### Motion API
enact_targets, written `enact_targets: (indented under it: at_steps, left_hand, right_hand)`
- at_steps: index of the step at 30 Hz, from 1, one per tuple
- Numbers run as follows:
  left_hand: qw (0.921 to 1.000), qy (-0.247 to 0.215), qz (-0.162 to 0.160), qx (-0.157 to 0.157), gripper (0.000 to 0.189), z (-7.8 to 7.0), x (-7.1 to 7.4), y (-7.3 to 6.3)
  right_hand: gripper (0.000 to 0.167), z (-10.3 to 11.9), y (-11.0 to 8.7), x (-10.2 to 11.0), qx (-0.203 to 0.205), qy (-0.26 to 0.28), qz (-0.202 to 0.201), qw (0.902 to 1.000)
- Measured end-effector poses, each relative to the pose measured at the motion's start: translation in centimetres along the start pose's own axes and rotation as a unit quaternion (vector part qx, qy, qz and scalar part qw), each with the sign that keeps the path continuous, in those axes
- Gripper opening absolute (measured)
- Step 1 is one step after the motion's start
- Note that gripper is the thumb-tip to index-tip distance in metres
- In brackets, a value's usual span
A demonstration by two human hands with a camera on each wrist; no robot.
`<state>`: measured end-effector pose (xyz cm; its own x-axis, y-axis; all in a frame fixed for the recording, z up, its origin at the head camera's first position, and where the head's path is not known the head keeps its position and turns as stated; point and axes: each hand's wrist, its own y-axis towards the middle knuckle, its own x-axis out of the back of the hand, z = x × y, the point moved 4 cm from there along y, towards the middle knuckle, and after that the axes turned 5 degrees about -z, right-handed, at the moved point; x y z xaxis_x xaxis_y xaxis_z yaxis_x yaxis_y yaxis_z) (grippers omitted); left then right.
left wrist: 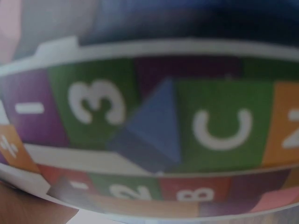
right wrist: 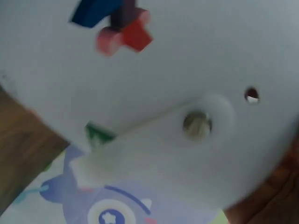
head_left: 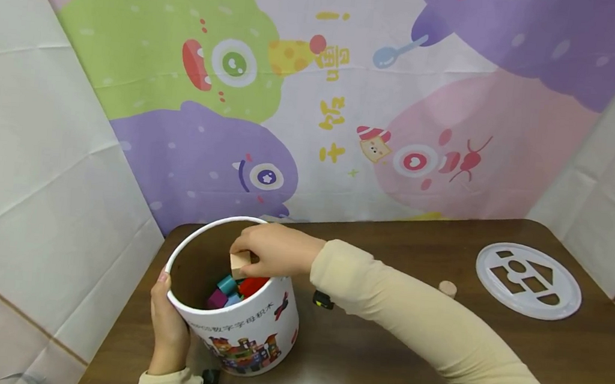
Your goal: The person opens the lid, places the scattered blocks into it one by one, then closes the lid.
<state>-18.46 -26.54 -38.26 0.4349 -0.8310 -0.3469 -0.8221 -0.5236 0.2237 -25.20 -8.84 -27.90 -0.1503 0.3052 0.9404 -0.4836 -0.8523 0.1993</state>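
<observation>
A white bucket [head_left: 286, 329] with printed pictures of blocks stands on the table, its mouth tipped toward the camera. My left hand [head_left: 169, 329] holds its left side, with a fingertip at the rim. Over the opening, my right hand [head_left: 278, 251] pinches a plain wooden block [head_left: 239, 264] between thumb and fingers. Coloured blocks [head_left: 227, 284] lie inside, partly hidden by the wall and hand. The bucket's printed side [left wrist: 219, 126] fills the left wrist view. In the right wrist view, a white handle strap [right wrist: 154, 144] lies against the bucket wall.
A white shape-sorter lid [head_left: 526, 303] with cut-out holes lies at the right of the brown table [head_left: 382, 342]. A small wooden cylinder [head_left: 447, 288] stands beyond the right forearm. Behind the table hangs a cartoon-printed sheet [head_left: 339, 206].
</observation>
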Motion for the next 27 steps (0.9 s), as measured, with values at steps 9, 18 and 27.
enact_targets:
  at_steps: [9,18,27]
  left_hand:
    - [1.0,-0.003,-0.002,0.0,0.047,0.1,0.1,0.0]
    - [1.0,-0.004,-0.003,-0.002,0.047,-0.2,0.1,0.1]
    - [0.9999,-0.011,0.003,0.002,0.045,-0.2,-0.1,0.0]
  right_hand:
    - [0.024,0.3,1.9,-1.5,-0.022,0.003,0.058,0.9981]
    - [0.029,0.1,1.5,-1.2,-0.017,0.015,0.018,0.9996]
    - [0.023,-0.5,-3.5,0.8,0.027,0.04,-0.076,0.9959]
